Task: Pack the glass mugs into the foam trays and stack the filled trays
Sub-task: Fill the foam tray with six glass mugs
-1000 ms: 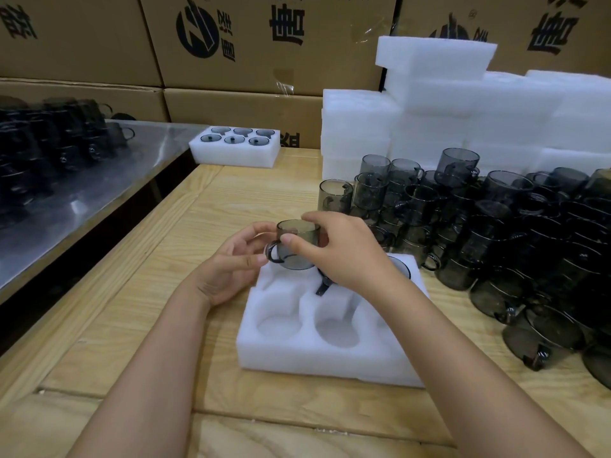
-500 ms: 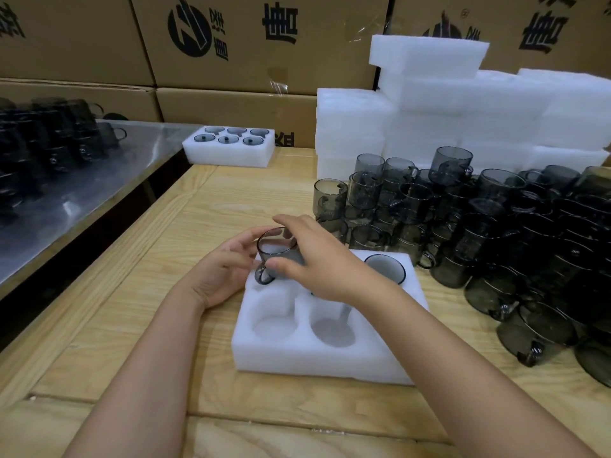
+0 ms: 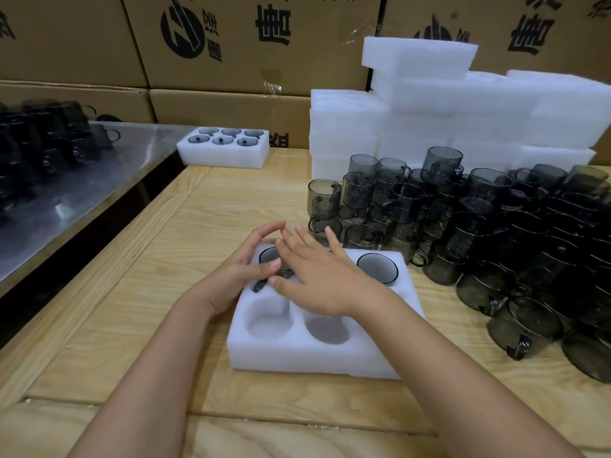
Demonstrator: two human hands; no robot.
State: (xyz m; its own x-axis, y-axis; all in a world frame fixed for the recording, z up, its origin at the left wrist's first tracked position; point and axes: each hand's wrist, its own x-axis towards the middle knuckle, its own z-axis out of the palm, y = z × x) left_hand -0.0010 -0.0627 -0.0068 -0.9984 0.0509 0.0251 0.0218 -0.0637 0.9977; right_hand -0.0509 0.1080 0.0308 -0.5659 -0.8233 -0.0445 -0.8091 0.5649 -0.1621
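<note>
Looking down through the head camera, a white foam tray (image 3: 317,355) lies on the wooden table (image 3: 158,292), between its middle and its near edge. Both hands are over the tray's far row. The left hand (image 3: 238,272) arches over the far-left pocket with its fingers loose and slightly spread, gripping nothing. Under it sits a smoky glass mug (image 3: 269,256), mouth down in the pocket, its handle poking toward the near side. Fingertip contact with the glass is probable but blurred. The right hand (image 3: 317,279) lies flat with straight, splayed fingers and holds nothing. It hides the far-middle pocket, so I cannot tell what that pocket contains. A second mug (image 3: 377,267) fills the far-right pocket. The two visible near pockets are bare foam.

Loose mugs (image 3: 496,226) crowd the table's right side, stacked on each other and touching the tray's far-right corner. Behind them, spare foam trays (image 3: 463,117) are piled along the far edge. A filled tray (image 3: 224,150) sits at the far-left corner. Cardboard boxes (image 3: 231,44) wall the back. A metal table (image 3: 66,193) on the left carries more dark mugs (image 3: 49,140).
</note>
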